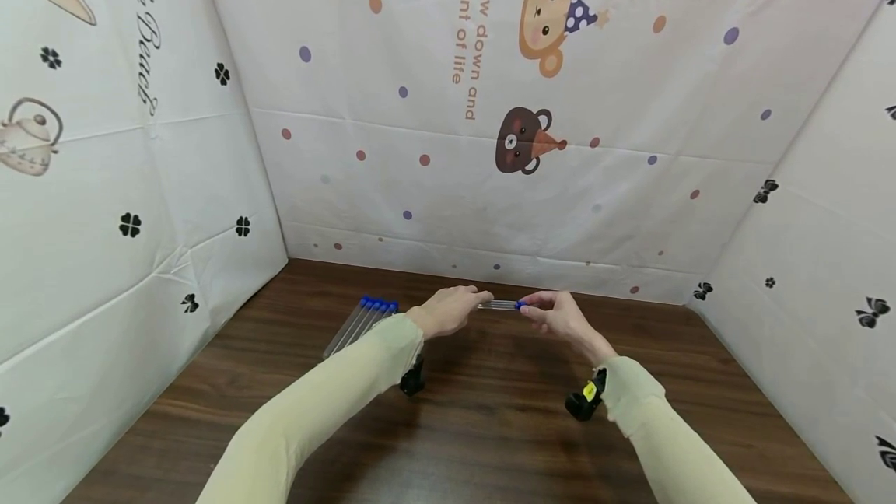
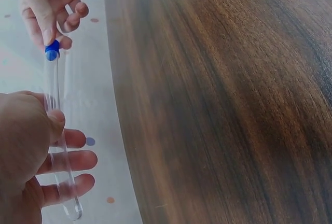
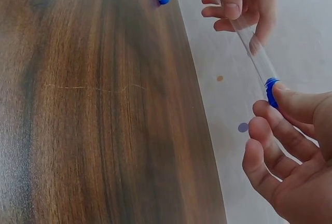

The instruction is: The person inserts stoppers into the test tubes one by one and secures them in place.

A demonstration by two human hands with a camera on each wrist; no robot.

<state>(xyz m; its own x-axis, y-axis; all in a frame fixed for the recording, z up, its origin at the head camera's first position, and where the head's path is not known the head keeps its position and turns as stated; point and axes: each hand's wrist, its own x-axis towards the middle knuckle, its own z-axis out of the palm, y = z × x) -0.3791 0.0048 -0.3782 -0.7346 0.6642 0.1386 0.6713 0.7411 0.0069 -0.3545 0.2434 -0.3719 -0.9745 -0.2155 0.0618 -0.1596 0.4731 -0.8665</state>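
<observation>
Between the two hands is a clear test tube (image 2: 53, 86) with a blue cap (image 3: 272, 92). My left hand (image 1: 448, 311) grips the tube's body, thumb on one side and fingers behind it, and the rounded end sticks out past the fingers in the left wrist view. At the other end my right hand (image 1: 560, 317) pinches the blue cap between thumb and index finger, its other fingers loosely bent. In the head view the tube lies nearly level above the far part of the table. The cap sits on the tube's mouth.
Several more blue-capped test tubes (image 1: 357, 325) lie side by side on the dark wooden table (image 1: 490, 426), left of my left forearm, which partly covers them. Printed white cloth walls (image 1: 448, 201) close off the back and both sides.
</observation>
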